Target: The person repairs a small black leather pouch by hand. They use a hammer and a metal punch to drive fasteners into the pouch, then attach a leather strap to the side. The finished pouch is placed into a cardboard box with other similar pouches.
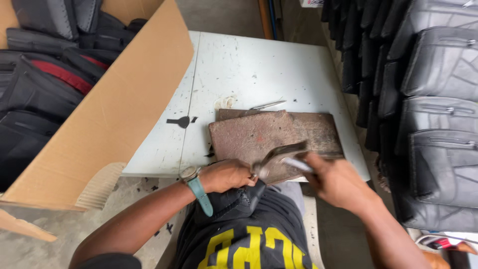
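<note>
Two hands working at the desk's (249, 65) near edge.
Left hand (226, 175) grips one black pouch (234, 201); right hand (336, 180) clenches one blurred metal tool (279, 154). Left cardboard box (119, 109) holds several dark bags (35, 84).

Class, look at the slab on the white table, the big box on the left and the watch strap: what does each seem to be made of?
Slab: looks like worn, reddish-brown board or stone, matte and scuffed; unclear which. Box: corrugated cardboard, fluted edge showing. Watch strap: teal, smooth, probably leather or rubber.

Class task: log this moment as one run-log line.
left hand: grips black fabric piece | right hand: holds metal tool | under: brown board
</note>
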The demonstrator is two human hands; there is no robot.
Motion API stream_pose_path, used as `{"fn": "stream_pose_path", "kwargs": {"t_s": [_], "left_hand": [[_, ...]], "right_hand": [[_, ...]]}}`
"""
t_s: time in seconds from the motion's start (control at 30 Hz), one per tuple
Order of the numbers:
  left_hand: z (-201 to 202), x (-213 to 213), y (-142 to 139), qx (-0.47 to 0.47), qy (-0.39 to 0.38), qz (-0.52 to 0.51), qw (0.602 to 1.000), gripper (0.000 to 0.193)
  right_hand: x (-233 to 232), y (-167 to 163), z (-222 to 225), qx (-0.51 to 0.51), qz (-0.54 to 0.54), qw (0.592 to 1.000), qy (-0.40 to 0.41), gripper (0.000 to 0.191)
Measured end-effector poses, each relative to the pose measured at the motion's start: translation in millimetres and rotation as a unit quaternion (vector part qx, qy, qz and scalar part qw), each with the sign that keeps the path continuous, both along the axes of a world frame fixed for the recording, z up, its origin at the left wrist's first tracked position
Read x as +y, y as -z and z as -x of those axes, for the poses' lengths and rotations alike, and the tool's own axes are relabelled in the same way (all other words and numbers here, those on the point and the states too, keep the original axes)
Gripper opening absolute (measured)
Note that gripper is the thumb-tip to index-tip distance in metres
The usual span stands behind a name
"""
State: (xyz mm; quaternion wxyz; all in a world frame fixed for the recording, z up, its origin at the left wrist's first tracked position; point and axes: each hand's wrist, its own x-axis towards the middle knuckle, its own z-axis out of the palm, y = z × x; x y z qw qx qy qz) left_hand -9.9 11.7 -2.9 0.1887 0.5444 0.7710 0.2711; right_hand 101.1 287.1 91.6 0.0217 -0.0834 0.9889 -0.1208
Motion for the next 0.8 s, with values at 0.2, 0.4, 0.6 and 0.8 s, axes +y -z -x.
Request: {"fn": "stream_pose_path", "kwargs": {"t_s": [0.2, 0.4, 0.6, 0.8], "left_hand": [[1.0, 2.0, 4.0, 0.032, 0.041, -0.027, 0.998, 0.016], [2.6, 3.8, 8.1, -0.016, -0.047, 0.038, 0.998, 0.021], [-1.0, 1.8, 3.0, -0.058, -0.072, 0.026, 0.995, 0.022], [2.4, 0.6, -3.2, -0.093, -0.082, 0.003, 0.992, 0.025]], "right_hand": [[16.6, -24.8, -23.1, 0.323, 0.352, 0.864, 0.158, 0.014], [25.4, 52.5, -2.1, 0.055, 0.019, 0.998, 0.007, 0.036], [36.4, 70.6, 21.2, 0.215, 0.002, 0.974, 0.068, 0.033], [38.0, 122.1, 42.7, 0.204, -0.034, 0.977, 0.055, 0.043]]}}
